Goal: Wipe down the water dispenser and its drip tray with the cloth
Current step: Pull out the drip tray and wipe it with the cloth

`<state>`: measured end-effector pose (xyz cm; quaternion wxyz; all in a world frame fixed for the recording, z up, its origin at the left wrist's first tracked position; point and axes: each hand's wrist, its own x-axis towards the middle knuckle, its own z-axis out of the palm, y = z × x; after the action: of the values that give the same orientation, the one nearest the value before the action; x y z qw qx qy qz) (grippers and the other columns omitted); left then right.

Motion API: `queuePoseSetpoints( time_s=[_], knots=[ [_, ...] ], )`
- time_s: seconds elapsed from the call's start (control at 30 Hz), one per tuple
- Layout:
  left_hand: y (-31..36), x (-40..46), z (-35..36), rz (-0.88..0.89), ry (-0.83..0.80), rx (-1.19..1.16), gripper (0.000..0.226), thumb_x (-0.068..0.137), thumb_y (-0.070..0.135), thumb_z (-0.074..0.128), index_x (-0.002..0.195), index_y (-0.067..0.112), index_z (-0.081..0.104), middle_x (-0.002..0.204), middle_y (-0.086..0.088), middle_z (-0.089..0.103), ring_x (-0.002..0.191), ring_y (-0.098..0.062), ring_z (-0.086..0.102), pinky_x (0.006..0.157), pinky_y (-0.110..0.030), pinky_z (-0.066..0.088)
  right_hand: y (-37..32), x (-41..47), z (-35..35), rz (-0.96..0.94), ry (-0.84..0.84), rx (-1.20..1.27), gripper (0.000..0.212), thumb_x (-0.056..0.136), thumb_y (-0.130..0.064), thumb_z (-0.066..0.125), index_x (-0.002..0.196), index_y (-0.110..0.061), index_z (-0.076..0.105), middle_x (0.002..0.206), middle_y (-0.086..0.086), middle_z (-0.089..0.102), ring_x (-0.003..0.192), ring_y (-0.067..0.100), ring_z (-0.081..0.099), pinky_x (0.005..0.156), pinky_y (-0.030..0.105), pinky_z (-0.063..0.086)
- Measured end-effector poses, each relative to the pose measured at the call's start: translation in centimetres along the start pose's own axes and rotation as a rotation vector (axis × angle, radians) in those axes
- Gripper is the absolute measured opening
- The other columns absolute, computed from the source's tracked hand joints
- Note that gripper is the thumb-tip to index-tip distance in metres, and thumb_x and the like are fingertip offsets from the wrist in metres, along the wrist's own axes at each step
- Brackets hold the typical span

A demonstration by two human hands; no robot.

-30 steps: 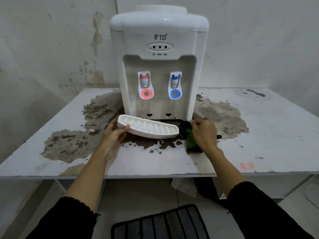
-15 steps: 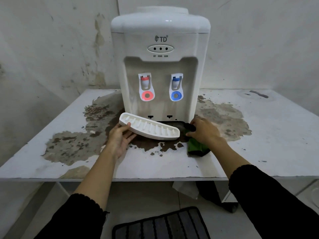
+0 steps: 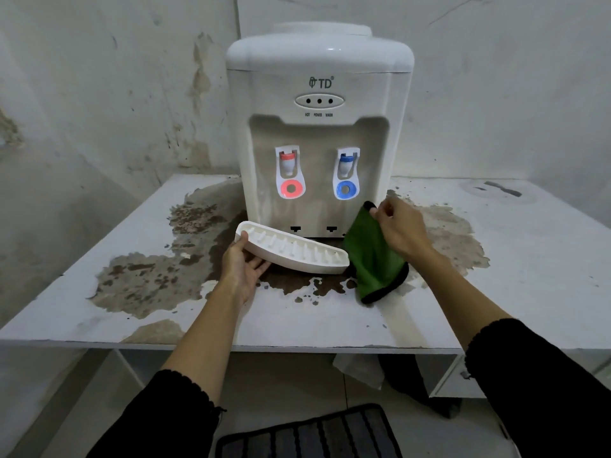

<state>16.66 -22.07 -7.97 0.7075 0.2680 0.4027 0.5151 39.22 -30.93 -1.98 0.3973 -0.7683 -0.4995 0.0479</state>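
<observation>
White plastic covers the water dispenser (image 3: 319,127), which stands upright toward the back of a stained, peeling table (image 3: 515,259), with 2 taps on its recessed front, a red tap (image 3: 290,175) on one side and a blue tap (image 3: 346,173) on the other. Its drip tray (image 3: 292,252) is out of the machine and tilted, held from below at its left end by the left hand (image 3: 243,269), thumb over the rim and fingers under the base. Just beside the tray's other end, the right hand (image 3: 401,228) pinches the top corner of a green cloth (image 3: 372,259) with a black edge; it hangs down, and its lower edge seems to reach the tabletop. Below the table, a dark striped mat (image 3: 310,434) lies on the floor.
</observation>
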Motion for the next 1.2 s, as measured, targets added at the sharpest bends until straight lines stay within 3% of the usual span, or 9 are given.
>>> queuePoseSetpoints(
  time_s=[0.1, 0.27, 0.47, 0.6, 0.77, 0.83, 0.97, 1.07, 1.2],
  knots=[
    [0.1, -0.1, 0.2, 0.008, 0.012, 0.006, 0.046, 0.098, 0.025, 0.043, 0.142, 0.012, 0.036, 0.142, -0.012, 0.046, 0.123, -0.032, 0.05, 0.089, -0.041, 0.045, -2.7, -0.6, 0.9, -0.049, 0.036, 0.11, 0.02, 0.096, -0.029, 0.046, 0.097, -0.01, 0.051, 0.086, 0.0, 0.053, 0.078, 0.016, 0.05, 0.072, 0.031, 0.043],
    [0.2, -0.4, 0.6, 0.02, 0.022, -0.03, 0.042, 0.097, 0.021, 0.039, 0.136, 0.004, 0.042, 0.13, -0.015, 0.053, 0.107, -0.03, 0.054, 0.084, -0.04, 0.045, -6.3, -1.0, 4.0, -0.125, -0.019, 0.098, 0.023, 0.09, -0.031, 0.058, 0.093, -0.008, 0.061, 0.085, 0.005, 0.062, 0.078, 0.022, 0.059, 0.074, 0.034, 0.051],
    [0.0, -0.5, 0.9, 0.017, -0.011, -0.036, 0.031, 0.098, 0.02, 0.035, 0.117, 0.002, 0.051, 0.09, -0.013, 0.061, 0.078, -0.023, 0.061, 0.07, -0.031, 0.051, -7.9, -2.7, 9.8, -0.223, -0.201, 0.032, 0.02, 0.085, -0.028, 0.063, 0.099, -0.015, 0.07, 0.096, 0.012, 0.071, 0.092, 0.028, 0.063, 0.081, 0.039, 0.052],
    [-0.1, -0.3, 0.5, -0.01, -0.006, -0.03, 0.029, 0.096, 0.022, 0.034, 0.091, 0.005, 0.057, 0.082, -0.011, 0.059, 0.069, -0.021, 0.057, 0.062, -0.027, 0.047, -7.8, -3.3, 11.2, -0.324, -0.194, -0.059, 0.022, 0.086, -0.03, 0.062, 0.104, -0.02, 0.07, 0.101, 0.01, 0.069, 0.099, 0.028, 0.058, 0.085, 0.039, 0.047],
    [0.3, -0.1, 0.5, -0.005, -0.007, 0.039, 0.049, 0.096, 0.048, 0.036, 0.108, 0.008, 0.061, 0.079, -0.006, 0.065, 0.058, -0.015, 0.063, 0.051, -0.025, 0.049, -6.7, -3.2, 11.0, -0.522, -0.218, -0.17, 0.03, 0.081, -0.035, 0.064, 0.107, -0.018, 0.063, 0.124, 0.002, 0.054, 0.112, 0.024, 0.048, 0.094, 0.039, 0.042],
    [0.7, 0.2, 0.5, 0.0, -0.008, 0.078, 0.054, 0.096, 0.049, 0.035, 0.118, 0.005, 0.058, 0.084, -0.008, 0.065, 0.063, -0.017, 0.064, 0.052, -0.028, 0.052, -6.2, -2.9, 10.7, -0.565, -0.264, -0.204, 0.032, 0.084, -0.034, 0.061, 0.112, -0.019, 0.06, 0.124, 0.002, 0.056, 0.109, 0.025, 0.052, 0.092, 0.039, 0.043],
    [1.1, 0.0, 0.3, 0.062, 0.02, 0.119, 0.049, 0.099, 0.041, 0.033, 0.125, 0.003, 0.05, 0.1, -0.01, 0.064, 0.088, -0.027, 0.064, 0.072, -0.038, 0.054, -5.0, -2.4, 9.8, -0.606, -0.23, -0.216, 0.027, 0.091, -0.02, 0.052, 0.115, -0.011, 0.061, 0.113, 0.011, 0.063, 0.1, 0.03, 0.056, 0.086, 0.039, 0.046],
    [1.7, -0.1, -0.2, 0.09, 0.096, 0.09, 0.049, 0.1, 0.04, 0.032, 0.134, 0.006, 0.043, 0.128, -0.015, 0.055, 0.116, -0.034, 0.055, 0.089, -0.045, 0.047, -3.8, -2.5, 8.7, -0.421, -0.118, -0.006, 0.017, 0.09, -0.017, 0.052, 0.103, -0.006, 0.056, 0.094, 0.012, 0.065, 0.084, 0.029, 0.058, 0.073, 0.038, 0.046],
    [3.0, 0.2, -1.6, 0.136, 0.196, 0.009, 0.052, 0.099, 0.042, 0.032, 0.138, 0.008, 0.038, 0.138, -0.016, 0.049, 0.124, -0.034, 0.05, 0.099, -0.049, 0.043, -2.8, -2.9, 6.5, -0.163, 0.143, 0.314, 0.009, 0.087, -0.016, 0.056, 0.095, -0.012, 0.059, 0.083, -0.002, 0.059, 0.078, 0.017, 0.055, 0.071, 0.027, 0.044]
  ],
)
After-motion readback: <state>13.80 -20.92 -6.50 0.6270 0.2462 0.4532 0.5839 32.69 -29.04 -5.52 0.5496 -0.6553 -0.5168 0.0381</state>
